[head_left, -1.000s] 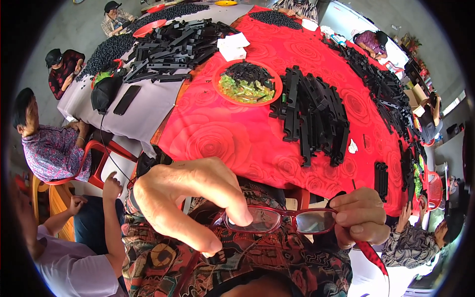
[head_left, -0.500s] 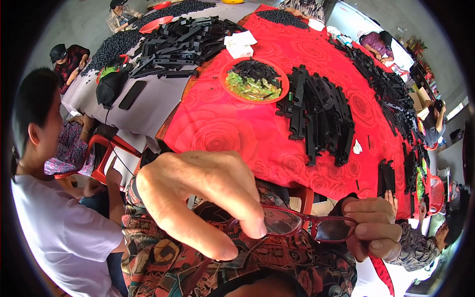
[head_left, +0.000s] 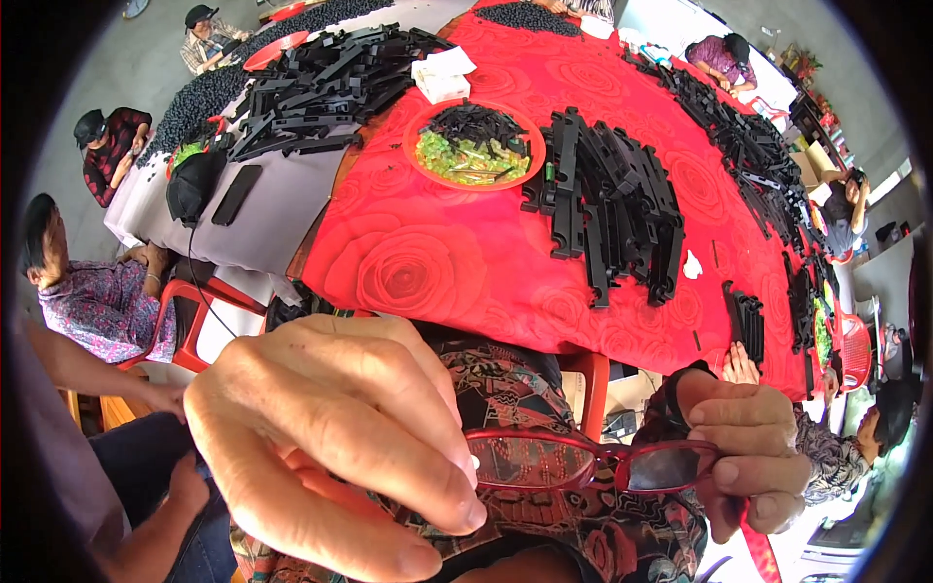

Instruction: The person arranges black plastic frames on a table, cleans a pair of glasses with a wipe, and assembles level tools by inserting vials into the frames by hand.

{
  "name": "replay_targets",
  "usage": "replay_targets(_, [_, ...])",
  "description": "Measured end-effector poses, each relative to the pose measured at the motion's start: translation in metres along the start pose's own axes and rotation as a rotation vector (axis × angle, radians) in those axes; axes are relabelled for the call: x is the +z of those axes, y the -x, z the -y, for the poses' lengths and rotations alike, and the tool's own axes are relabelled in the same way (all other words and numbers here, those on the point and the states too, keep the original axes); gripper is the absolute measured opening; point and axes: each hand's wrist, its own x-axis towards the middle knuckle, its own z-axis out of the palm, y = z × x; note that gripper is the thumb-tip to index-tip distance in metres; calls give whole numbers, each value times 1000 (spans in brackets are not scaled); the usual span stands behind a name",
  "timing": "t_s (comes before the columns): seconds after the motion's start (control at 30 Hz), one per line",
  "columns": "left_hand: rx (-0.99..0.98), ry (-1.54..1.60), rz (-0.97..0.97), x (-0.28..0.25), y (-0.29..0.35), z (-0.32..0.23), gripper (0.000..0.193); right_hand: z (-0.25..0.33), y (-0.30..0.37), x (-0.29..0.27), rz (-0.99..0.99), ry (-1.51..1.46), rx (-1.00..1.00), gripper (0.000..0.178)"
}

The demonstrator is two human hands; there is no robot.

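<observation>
A pair of eyeglasses (head_left: 614,453) with a dark red frame is held up close, above my patterned clothing. My right hand (head_left: 743,452) is closed around the right end of the frame. At the left end, my left hand (head_left: 340,428) looms large, its bent fingers closed about the rim's edge. Those fingers cover that end, so the exact grip is hidden. Thumb and forefinger tips of the left hand stay a little apart.
Beyond lies a table with a red rose-patterned cloth (head_left: 437,262), bearing black plastic strips (head_left: 617,209) and an orange bowl (head_left: 413,160) of small parts. A black cap (head_left: 197,185) and phone (head_left: 236,194) rest on the grey cloth. Several people sit around.
My left hand has come closer and shifted left and down. The glasses have moved slightly lower. The person in a pale shirt at left has largely left the picture.
</observation>
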Motion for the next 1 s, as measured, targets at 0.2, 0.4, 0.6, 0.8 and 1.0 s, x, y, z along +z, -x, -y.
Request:
replay_targets(0.2, [-7,-53,15,-2,1,-12,9,-1,-8,0,-23,-167,22,46])
replay_targets(0.4, [-46,-57,-38,-7,-1,-11,15,-2,-15,-2,-58,-223,161,45])
replay_targets(0.6, [-186,-26,-133,-2,-6,-10,20,3,-11,1,-113,-192,228,45])
replay_targets(0.8, [54,-37,63,-24,26,-17,25,15,-46,-23,340,-296,466,48])
replay_targets(1.0, [41,-82,-35,-29,59,-35,24,-14,-16,9,-253,-189,171,32])
